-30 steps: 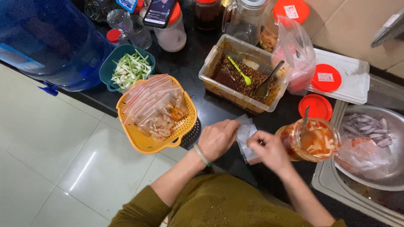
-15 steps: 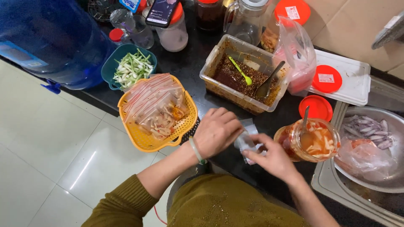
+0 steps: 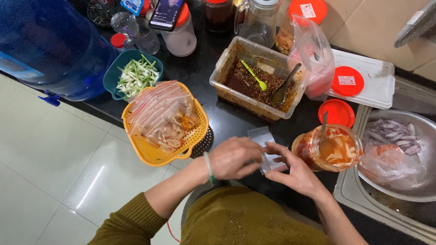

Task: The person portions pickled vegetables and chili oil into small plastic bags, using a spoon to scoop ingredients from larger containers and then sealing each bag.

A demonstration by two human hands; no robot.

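Small clear zip bag point(image 3: 265, 149) lies on the dark counter point(image 3: 218, 113), held between both hands. Left hand point(image 3: 234, 158), at the bag's 9 o'clock, has fingers curled over its left edge. Right hand point(image 3: 297, 172), at 4 o'clock, pinches the lower right edge with thumb and fingertips. Orange basket point(image 3: 150, 149) sits at 9 o'clock; open jar point(image 3: 329, 147) at 3 o'clock.

You wear an olive-green long-sleeved knit top point(image 3: 236, 222), its left sleeve pushed up the forearm. A thin pale-green bangle point(image 3: 209, 167) circles your left wrist. Your right forearm is bare.
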